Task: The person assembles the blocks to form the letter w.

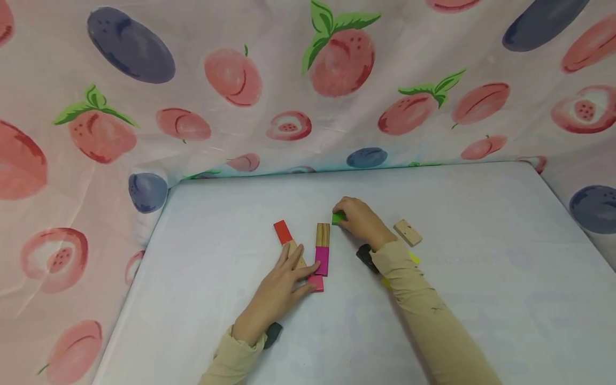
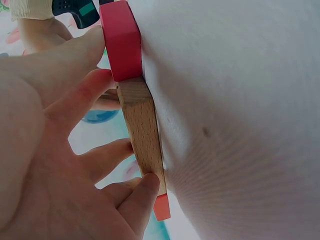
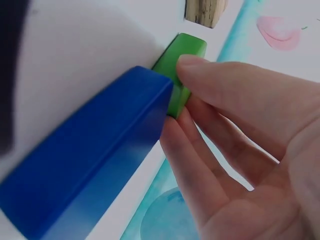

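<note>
My left hand (image 1: 276, 286) lies with spread fingers over wooden blocks. Its fingertips touch a plain wood block (image 2: 142, 135) and its thumb is at a pink block (image 1: 316, 283). Beyond the plain block, a red block (image 1: 283, 232) continues the slanted row. A magenta block (image 1: 322, 261) and a striped wood block (image 1: 323, 235) form a straight line above the pink one. Right of that line, my right hand (image 1: 360, 220) pinches a green block (image 1: 338, 218) between thumb and fingers. A blue block (image 3: 95, 145) fills the near side of the right wrist view; in the head view it is hidden.
Right of my right hand lies another plain wood block (image 1: 408, 232). Two bits of yellow block (image 1: 414, 258) show beside the right sleeve, partly covered by it. A fruit-patterned cloth (image 1: 289, 69) rises behind the white tabletop (image 1: 231, 203).
</note>
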Motion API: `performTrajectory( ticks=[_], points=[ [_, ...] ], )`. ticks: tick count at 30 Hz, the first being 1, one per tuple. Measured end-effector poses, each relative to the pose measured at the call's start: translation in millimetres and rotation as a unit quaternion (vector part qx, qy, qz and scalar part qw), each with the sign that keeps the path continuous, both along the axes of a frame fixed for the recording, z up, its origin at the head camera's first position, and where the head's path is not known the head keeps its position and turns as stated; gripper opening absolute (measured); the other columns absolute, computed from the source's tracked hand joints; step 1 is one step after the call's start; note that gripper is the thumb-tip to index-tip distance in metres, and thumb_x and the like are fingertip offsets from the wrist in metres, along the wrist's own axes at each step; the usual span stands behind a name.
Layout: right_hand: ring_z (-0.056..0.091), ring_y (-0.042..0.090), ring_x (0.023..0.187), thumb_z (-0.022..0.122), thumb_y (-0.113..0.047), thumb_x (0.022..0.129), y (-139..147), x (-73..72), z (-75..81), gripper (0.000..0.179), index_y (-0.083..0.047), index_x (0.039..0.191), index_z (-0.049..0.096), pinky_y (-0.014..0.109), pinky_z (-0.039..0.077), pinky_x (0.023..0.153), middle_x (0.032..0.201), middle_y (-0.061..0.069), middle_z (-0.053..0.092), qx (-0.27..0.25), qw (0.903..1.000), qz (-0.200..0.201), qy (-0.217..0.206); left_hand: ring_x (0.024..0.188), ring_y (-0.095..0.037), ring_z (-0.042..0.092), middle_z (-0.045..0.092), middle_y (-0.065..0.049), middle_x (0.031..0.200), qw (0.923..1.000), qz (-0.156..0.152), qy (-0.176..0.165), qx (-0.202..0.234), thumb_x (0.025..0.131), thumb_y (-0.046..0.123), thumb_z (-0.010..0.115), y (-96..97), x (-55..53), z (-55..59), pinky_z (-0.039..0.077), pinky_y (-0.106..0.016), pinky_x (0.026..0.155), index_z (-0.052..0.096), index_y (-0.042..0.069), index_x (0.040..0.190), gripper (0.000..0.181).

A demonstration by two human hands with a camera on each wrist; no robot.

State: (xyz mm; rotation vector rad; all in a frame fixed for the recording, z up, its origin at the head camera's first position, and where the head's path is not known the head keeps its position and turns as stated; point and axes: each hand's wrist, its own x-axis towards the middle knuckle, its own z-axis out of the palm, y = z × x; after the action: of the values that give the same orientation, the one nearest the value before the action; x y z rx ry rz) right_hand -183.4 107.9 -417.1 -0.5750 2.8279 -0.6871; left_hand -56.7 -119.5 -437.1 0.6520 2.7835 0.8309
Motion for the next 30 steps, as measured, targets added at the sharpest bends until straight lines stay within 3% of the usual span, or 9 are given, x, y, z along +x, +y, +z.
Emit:
performTrajectory(
  ticks=[15, 30],
  points=[
    [0.058, 0.034, 0.122, 0.068, 0.002, 0.091, -8, -3.7, 3.2, 0.029, 0.003, 0.119, 0.068, 0.044, 0.047, 0.105, 0.126, 0.018, 0.065, 0.002, 0.9998, -0.008, -0.018, 0.15, -0.047, 0.013, 0.033, -0.017, 0.159, 1.0, 0.0, 0.003, 0.004, 0.09, 0.036, 0.073, -0.2, 0.5, -0.9, 0.044, -0.056, 0.105, 0.063, 0.022, 0.135, 0.048],
    [0.059, 0.031, 0.12, 0.068, 0.0, 0.091, -13, -3.4, 2.6, 0.026, 0.002, 0.117, 0.07, 0.041, 0.048, 0.104, 0.124, 0.016, 0.066, 0.0, 0.9998, 0.017, -0.012, 0.15, -0.046, 0.012, 0.031, -0.016, 0.16, 1.0, 0.0, -0.004, 0.004, 0.09, 0.036, 0.072, -0.8, 0.5, -0.4, 0.043, -0.056, 0.106, 0.063, 0.022, 0.135, 0.048]
  ],
)
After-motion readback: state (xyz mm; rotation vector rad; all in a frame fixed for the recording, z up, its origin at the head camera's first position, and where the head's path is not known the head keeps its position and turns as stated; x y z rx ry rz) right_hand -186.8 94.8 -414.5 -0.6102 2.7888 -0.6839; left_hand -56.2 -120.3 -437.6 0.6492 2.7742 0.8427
